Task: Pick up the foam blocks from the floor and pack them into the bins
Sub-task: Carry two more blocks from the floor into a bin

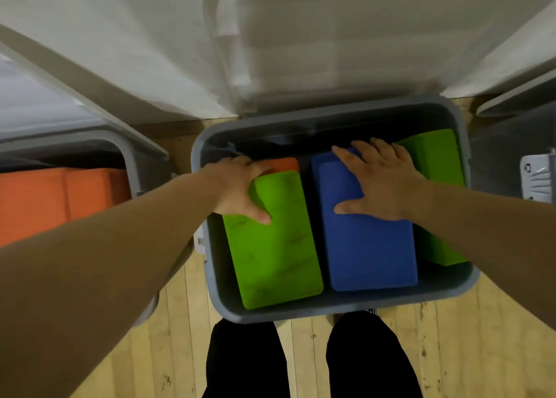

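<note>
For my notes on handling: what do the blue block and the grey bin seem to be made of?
Blue block: probably foam, matte, finely textured, with rounded edges and no shine. Grey bin: probably moulded plastic, smooth, with a thick rolled rim and a slight sheen.

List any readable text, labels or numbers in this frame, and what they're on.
None readable.
Green foam block, blue foam block: plain faces, no print.
Grey bin and its lid: no label visible.
White latch on the bin at the right: moulded marks only, too blurred to read.
</note>
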`<action>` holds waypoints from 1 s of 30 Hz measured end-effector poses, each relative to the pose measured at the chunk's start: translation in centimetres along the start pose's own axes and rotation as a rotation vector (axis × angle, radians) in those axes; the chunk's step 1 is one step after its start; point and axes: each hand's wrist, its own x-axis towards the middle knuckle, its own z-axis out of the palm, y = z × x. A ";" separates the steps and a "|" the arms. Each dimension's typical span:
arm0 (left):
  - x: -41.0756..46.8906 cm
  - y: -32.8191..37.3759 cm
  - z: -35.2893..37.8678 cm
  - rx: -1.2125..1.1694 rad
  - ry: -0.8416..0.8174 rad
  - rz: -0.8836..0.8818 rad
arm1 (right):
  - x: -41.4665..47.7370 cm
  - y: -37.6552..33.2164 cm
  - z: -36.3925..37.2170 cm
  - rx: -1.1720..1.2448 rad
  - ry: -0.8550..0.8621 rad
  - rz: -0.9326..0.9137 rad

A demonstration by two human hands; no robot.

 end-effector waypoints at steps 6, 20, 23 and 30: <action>-1.6 1.7 1.9 -0.029 0.223 0.001 | -2.2 -1.0 0.4 0.026 0.065 0.075; -28.8 12.1 2.0 0.183 0.306 0.050 | -31.6 -14.5 -0.7 0.706 0.101 0.506; -36.4 15.9 1.1 0.314 0.325 0.143 | -40.7 -17.9 -2.2 0.863 0.164 0.663; -48.0 24.7 2.7 0.550 0.339 0.381 | -59.9 -24.6 1.0 1.099 0.268 0.976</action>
